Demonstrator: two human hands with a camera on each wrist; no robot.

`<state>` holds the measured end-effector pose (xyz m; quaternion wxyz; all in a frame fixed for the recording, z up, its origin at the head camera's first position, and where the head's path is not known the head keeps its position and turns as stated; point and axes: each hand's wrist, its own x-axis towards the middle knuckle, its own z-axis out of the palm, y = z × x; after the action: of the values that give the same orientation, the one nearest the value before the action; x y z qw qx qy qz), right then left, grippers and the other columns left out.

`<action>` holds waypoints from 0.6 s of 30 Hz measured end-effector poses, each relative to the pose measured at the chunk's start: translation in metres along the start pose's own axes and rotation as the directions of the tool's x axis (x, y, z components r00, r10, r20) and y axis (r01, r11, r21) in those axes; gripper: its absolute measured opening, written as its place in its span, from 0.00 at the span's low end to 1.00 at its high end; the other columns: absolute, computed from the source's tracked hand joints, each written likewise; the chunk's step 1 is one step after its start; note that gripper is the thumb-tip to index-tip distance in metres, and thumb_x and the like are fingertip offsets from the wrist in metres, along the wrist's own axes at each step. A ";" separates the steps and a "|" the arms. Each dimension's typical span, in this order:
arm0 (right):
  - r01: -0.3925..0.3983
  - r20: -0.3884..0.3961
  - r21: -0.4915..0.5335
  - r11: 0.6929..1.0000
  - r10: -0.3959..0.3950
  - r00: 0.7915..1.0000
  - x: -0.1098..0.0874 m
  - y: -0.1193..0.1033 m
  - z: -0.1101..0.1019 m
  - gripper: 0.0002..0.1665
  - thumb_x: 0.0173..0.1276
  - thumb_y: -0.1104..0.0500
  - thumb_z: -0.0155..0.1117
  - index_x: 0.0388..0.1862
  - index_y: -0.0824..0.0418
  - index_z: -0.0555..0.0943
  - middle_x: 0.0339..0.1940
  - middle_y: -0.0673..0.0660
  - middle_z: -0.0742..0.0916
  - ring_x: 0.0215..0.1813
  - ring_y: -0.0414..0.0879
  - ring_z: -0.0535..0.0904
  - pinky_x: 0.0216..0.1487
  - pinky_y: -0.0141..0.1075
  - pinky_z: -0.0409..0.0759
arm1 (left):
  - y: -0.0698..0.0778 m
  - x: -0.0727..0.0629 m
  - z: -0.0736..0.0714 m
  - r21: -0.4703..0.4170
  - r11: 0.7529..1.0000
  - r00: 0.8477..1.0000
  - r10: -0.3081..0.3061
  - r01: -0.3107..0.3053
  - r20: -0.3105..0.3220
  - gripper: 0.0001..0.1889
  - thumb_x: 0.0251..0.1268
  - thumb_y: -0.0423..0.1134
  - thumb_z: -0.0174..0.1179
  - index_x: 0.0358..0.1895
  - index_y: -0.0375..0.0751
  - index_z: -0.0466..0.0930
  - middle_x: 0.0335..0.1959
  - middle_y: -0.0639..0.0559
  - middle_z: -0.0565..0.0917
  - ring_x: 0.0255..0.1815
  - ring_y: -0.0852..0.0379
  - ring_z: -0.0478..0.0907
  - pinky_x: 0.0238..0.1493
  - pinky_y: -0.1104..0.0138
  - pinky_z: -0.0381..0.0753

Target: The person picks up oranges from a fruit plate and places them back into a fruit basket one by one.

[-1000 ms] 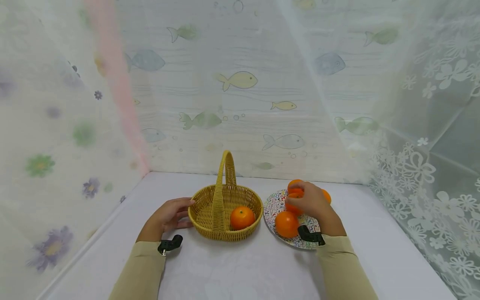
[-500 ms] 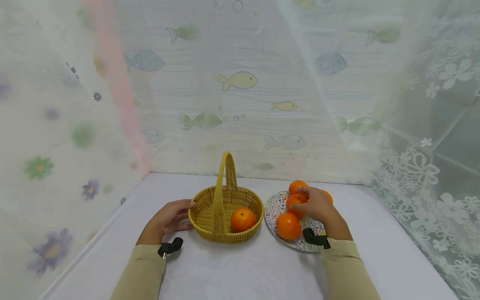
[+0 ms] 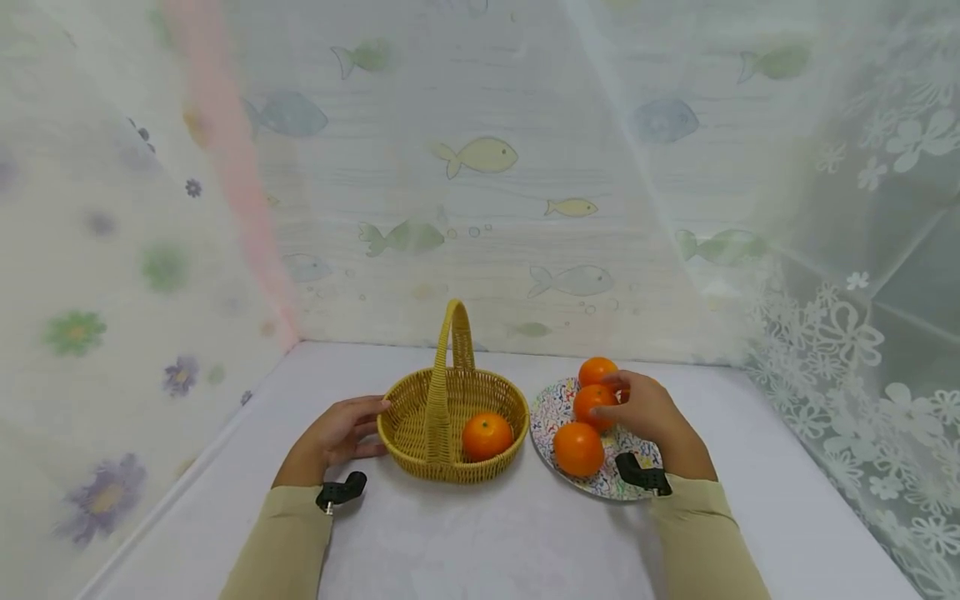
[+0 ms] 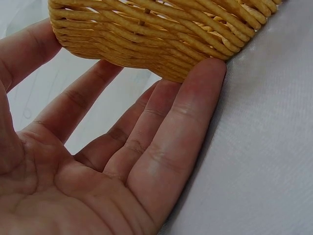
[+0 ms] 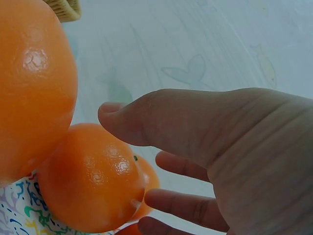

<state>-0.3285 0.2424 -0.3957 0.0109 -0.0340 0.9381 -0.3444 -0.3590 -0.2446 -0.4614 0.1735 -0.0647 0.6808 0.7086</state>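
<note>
My left hand (image 3: 341, 433) is at the left side of a yellow woven basket (image 3: 457, 471) with a tall arched handle. In the left wrist view its extended fingers (image 4: 168, 132) touch the weave (image 4: 146, 36). One orange (image 3: 487, 436) lies inside the basket, to the right of the handle. My right hand (image 3: 648, 408) is over a patterned plate (image 3: 551, 408), thumb and fingers spread beside the middle orange (image 3: 595, 405). The right wrist view shows a gap between the thumb and the nearby orange (image 5: 93, 178). Another orange is mostly hidden behind this hand.
On the plate, a front orange (image 3: 578, 449) and a far orange (image 3: 596, 371) flank the middle one. Plate and basket stand close together on a white tablecloth (image 3: 480, 542). A fish-print curtain (image 3: 480, 250) hangs behind the table, with sheer flowered curtains at both sides.
My right hand has drawn slightly to the right, uncovering more of the middle and far oranges. My left hand stays at the basket, and the oranges remain in place.
</note>
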 end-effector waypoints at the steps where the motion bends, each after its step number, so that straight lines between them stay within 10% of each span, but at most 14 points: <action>1: -0.002 0.002 0.005 1.000 0.002 1.000 0.000 0.001 0.000 0.40 0.63 0.47 0.77 0.70 0.62 0.77 0.62 0.65 0.82 0.58 0.59 0.77 0.55 0.50 0.85 | 0.000 0.000 0.000 -0.002 1.000 1.000 -0.001 0.001 -0.001 0.33 0.72 0.50 0.65 0.75 0.41 0.69 0.67 0.43 0.78 0.60 0.52 0.82 0.56 0.48 0.87; 18: 0.004 0.002 -0.019 1.000 -0.004 1.000 0.007 0.012 0.004 0.42 0.63 0.47 0.77 0.70 0.65 0.75 0.65 0.67 0.81 0.62 0.63 0.79 0.60 0.56 0.83 | -0.004 0.002 -0.002 -0.012 1.000 1.000 0.011 -0.011 0.010 0.31 0.73 0.50 0.64 0.72 0.39 0.73 0.64 0.43 0.80 0.58 0.52 0.83 0.55 0.48 0.87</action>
<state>-0.3357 0.2481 -0.4067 0.0110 -0.0362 0.9413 -0.3356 -0.3594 -0.2464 -0.4660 0.1727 -0.0584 0.6761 0.7139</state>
